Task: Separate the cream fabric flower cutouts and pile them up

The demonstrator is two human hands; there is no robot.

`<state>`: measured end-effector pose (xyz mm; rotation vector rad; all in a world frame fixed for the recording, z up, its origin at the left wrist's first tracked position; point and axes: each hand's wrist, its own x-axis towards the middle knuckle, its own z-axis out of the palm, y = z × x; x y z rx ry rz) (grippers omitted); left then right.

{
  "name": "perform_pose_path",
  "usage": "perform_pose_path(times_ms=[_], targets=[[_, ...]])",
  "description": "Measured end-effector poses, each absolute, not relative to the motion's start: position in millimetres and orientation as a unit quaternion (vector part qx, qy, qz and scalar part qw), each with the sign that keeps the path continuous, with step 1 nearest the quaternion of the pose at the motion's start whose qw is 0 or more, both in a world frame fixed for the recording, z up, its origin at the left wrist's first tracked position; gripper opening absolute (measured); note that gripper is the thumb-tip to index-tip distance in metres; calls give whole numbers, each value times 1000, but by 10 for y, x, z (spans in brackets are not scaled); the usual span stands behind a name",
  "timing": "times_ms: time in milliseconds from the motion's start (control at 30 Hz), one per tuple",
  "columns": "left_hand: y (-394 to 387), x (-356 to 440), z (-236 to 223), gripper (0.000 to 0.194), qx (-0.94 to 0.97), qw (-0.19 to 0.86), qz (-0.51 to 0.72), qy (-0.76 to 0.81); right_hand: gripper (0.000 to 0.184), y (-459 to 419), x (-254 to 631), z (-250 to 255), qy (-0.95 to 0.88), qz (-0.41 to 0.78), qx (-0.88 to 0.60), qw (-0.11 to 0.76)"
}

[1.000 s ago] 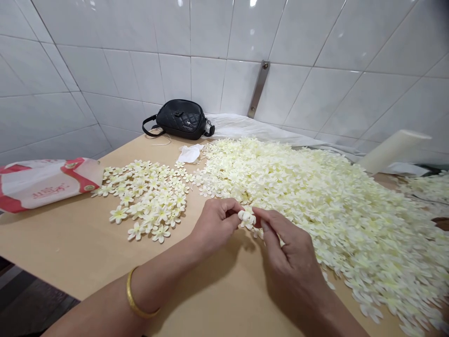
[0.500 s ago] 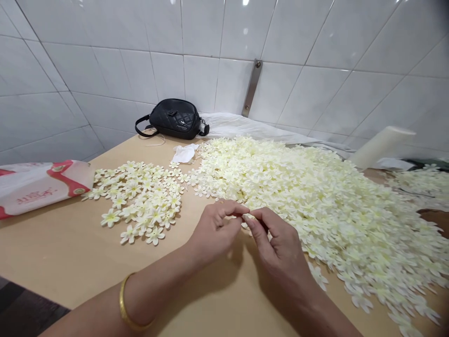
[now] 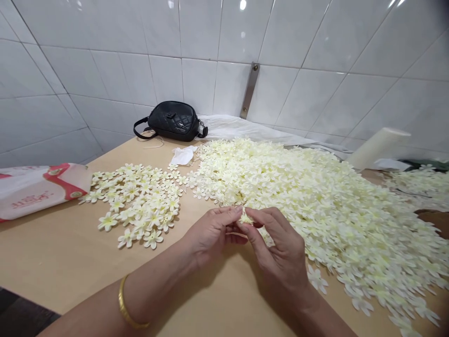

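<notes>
Between the fingertips of both hands is a small pale-yellow artificial flower (image 3: 246,218), partly covered by the fingers. My left hand (image 3: 215,231) pinches it from the left, the thumb on top and the other fingers curled beneath. From the right, my right hand (image 3: 277,241) grips the same flower between thumb and forefinger. Just beyond the hands and to the right spreads a large heap of loose cream flowers (image 3: 298,187). A smaller group of flowers (image 3: 140,199), some with yellow centres, lies to the left on the tan tabletop (image 3: 87,262).
A white and red plastic bag (image 3: 42,189) lies at the left. Against the tiled wall sits a black pouch (image 3: 173,120), with a crumpled white paper (image 3: 183,155) in front. A white roll (image 3: 379,147) leans at the back right. White sheeting (image 3: 242,126) runs along the wall.
The fingers have shifted around the flower; my left thumb now lies on top and more of the flower shows than half a second ago. The view has swung slightly right.
</notes>
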<state>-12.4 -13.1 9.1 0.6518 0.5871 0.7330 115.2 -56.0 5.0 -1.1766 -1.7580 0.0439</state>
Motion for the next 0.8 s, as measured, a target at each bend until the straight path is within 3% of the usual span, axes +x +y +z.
perform_pose_path(times_ms=[267,600,800], targets=[[-94,-149,109,14,309,818,390,288,29,-568,1106,14,-709,-33,-518,478],[-140,-132,114,13,246,849,371,286,21,-572,1065,33,-710,56,-510,482],[-116,-121,82,8,247,859,369,254,31,-580,1084,41,-735,16,-491,468]])
